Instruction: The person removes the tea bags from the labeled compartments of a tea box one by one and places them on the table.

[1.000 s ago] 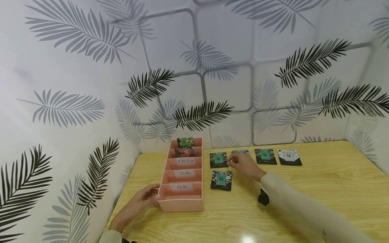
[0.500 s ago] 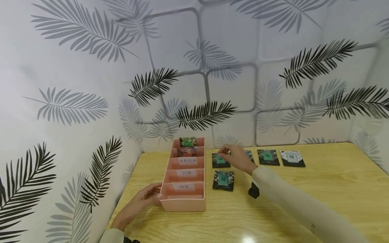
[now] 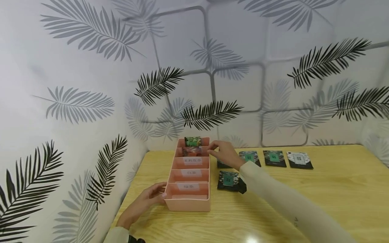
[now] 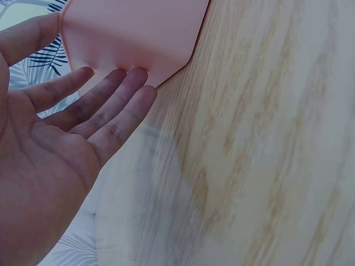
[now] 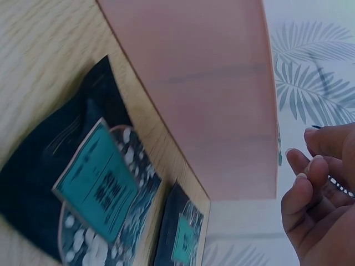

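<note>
A long pink divided box (image 3: 187, 204) with paper labels stands on the table. At its near left corner, the fingertips of my left hand (image 3: 145, 203) touch the side wall and the thumb lies at the front edge. The left wrist view shows that left hand (image 4: 66, 133) with fingers extended against the pink side. My right hand (image 3: 225, 153) is beside the box's right rim, by the second compartment from the back. In the right wrist view its fingers (image 5: 299, 194) bend loosely, with nothing visibly held. A red sachet (image 3: 192, 152) and a green sachet (image 3: 192, 141) sit in the rear compartments.
Dark sachets with green labels lie right of the box: one nearer me (image 3: 226, 179), one partly behind my right hand (image 3: 223, 164), and others (image 3: 250, 157) (image 3: 274, 158) along the back. A white-and-black sachet (image 3: 299, 159) ends that row. A leaf-patterned wall (image 3: 237, 121) rises behind the table.
My right hand has moved left from above the sachets to the box's right rim. The left hand keeps its place at the box corner. The whole head view has shifted slightly.
</note>
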Tool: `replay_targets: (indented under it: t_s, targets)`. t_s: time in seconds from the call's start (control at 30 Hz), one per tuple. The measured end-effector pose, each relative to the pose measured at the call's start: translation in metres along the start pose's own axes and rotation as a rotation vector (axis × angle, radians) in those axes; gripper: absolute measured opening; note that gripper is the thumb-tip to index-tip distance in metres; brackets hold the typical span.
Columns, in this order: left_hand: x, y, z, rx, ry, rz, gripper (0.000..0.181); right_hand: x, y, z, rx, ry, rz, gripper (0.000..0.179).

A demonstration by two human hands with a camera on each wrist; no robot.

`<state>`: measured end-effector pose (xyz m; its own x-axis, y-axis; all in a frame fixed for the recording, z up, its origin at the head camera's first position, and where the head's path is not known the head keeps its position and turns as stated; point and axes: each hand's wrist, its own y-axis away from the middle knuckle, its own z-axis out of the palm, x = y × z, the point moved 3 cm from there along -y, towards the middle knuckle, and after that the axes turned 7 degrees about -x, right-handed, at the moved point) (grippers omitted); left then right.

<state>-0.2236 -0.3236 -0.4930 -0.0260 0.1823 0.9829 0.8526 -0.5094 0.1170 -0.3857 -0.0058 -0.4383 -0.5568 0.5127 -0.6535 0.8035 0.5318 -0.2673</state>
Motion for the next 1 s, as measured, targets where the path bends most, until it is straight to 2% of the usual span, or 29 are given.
replay_targets:
  t_s: [0.17,0.33,0.53,0.7,1.0]
  targets:
    - [0.0,-0.003,0.001,-0.009,-0.006,0.015,0.048,-0.008,-0.01,0.008,-0.011,0.0,0.007,0.019]
    - [-0.001,0.0,0.0,0.0,0.0,0.015,0.049,-0.01,-0.023,0.019,-0.045,0.005,0.054,0.022]
    - [-0.002,0.0,0.001,-0.002,0.002,0.002,0.049,-0.006,-0.027,0.028,-0.087,0.017,0.128,0.026]
    - [-0.002,-0.004,0.001,-0.008,-0.007,0.009,0.049,-0.005,-0.03,0.031,-0.074,0.025,0.174,0.027]
    - [-0.002,-0.001,-0.002,-0.014,-0.005,0.017,0.05,-0.006,-0.038,0.038,-0.058,0.096,0.173,0.019]
